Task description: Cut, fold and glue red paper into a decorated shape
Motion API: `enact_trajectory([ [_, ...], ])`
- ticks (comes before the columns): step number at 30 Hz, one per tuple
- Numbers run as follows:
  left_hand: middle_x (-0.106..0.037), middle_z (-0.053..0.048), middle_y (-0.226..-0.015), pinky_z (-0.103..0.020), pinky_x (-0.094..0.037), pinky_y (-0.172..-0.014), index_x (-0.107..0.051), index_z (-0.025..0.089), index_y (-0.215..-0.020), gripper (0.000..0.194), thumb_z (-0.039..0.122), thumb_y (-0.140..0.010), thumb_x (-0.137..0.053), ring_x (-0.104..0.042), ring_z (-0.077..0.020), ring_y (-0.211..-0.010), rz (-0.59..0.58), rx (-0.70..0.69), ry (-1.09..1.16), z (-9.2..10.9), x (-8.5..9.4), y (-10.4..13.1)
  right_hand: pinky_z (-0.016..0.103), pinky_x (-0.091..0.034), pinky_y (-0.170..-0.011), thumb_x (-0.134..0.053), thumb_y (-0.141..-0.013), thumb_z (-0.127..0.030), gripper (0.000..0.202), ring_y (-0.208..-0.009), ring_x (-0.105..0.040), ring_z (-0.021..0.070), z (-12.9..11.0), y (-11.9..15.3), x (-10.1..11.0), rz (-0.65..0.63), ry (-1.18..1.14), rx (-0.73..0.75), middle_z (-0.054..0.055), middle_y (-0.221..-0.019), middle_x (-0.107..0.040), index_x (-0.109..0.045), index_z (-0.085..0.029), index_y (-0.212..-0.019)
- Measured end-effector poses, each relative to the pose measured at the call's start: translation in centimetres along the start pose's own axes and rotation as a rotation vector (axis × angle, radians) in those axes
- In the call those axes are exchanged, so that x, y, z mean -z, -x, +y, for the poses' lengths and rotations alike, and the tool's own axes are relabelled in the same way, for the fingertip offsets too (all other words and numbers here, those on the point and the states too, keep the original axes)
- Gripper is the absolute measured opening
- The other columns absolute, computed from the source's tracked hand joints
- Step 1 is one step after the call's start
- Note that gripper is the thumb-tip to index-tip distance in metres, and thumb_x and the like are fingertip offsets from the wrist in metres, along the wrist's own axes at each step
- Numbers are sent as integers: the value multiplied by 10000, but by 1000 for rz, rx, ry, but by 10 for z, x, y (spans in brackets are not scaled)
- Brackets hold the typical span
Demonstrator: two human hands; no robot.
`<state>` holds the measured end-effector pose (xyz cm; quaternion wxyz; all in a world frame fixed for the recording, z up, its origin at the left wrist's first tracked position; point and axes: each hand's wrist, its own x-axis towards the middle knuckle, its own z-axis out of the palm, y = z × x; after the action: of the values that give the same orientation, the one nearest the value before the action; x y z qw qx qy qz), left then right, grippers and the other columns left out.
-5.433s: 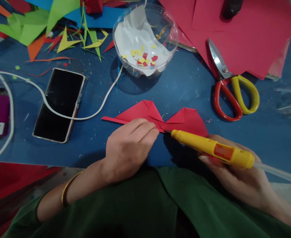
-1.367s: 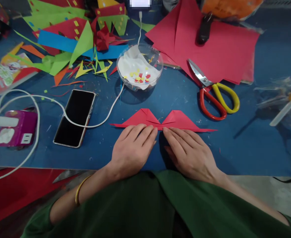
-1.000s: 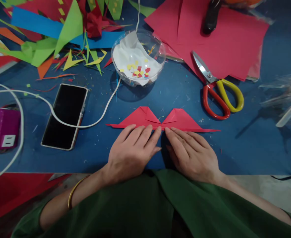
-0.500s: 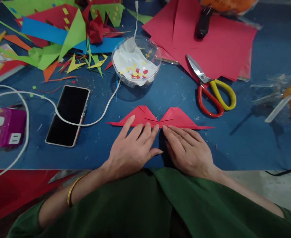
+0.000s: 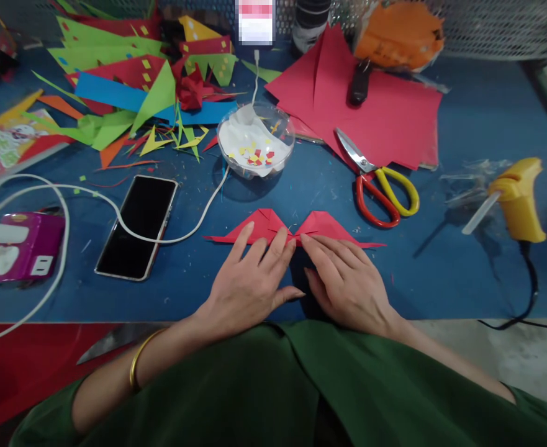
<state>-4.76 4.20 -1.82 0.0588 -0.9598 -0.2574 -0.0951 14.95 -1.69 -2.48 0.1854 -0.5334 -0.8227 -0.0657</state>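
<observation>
1. Since the earliest frame the yellow glue gun point(image 5: 518, 198) has left the right hand and now stands on the desk point(image 5: 441, 273) far to the right; in the last half second both hands have crept a little farther onto the paper.
2. Nearest, the left hand point(image 5: 249, 279) lies flat and open, fingers spread, their tips pressing the left wing of the folded red paper point(image 5: 296, 228).
3. Right hand point(image 5: 343, 276) lies flat and open just beside it, fingertips on the paper's middle and right wing; neither hand grips anything.
4. That red paper rests flat on the blue desk, just beyond the fingers, at the middle.
5. Left of the hands a black phone point(image 5: 138, 225) lies screen up, a white cable point(image 5: 180, 234) crossing it; farther left sits a purple box point(image 5: 22, 251).
6. Right of the paper lie scissors point(image 5: 375, 183) with one red and one yellow handle.
7. Beyond the paper stands a clear bowl point(image 5: 256, 149) holding small coloured paper bits.
8. Farthest, red sheets point(image 5: 385, 118) lie at the right and mixed green, blue and red scraps point(image 5: 128, 93) at the left.
</observation>
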Motion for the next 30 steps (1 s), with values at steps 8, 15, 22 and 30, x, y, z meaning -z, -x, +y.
enact_trajectory([
  [8,-568,-222,-1433,-472,-377,-1144,-544,-52,-1372,747,578,-1017,-356,-515,-339,-1360,32,-70,82,-1,-7,0,448,-392,-1132,-371,-1022,-458,665,-1375,-495,320,2,-1,-7,-170,69,8,230,-1481,-517,-445,57,-1436],
  [15,-546,-235,-1446,-530,-373,-1138,-543,-32,-1378,741,584,-1016,-347,-523,-355,-1356,23,-63,98,-2,-10,2,503,-404,-1093,-347,-1019,-521,737,-1332,-525,381,20,10,4,-125,243,-283,295,-1395,-570,-443,91,-1417],
  [22,-542,-225,-1452,-545,-361,-1147,-535,-31,-1383,681,524,-1029,-363,-522,-342,-1357,25,-49,117,-1,-11,2,439,-343,-1169,-306,-1016,-578,745,-1413,-454,298,11,10,5,-207,56,55,208,-1489,-519,-432,1,-1467],
  [30,-533,-218,-1465,-556,-363,-1146,-530,-15,-1394,701,557,-1009,-403,-512,-345,-1367,17,-45,129,-2,-10,2,466,-388,-1128,-303,-1016,-568,748,-1387,-484,324,24,8,5,-153,109,-98,240,-1464,-533,-394,11,-1482],
])
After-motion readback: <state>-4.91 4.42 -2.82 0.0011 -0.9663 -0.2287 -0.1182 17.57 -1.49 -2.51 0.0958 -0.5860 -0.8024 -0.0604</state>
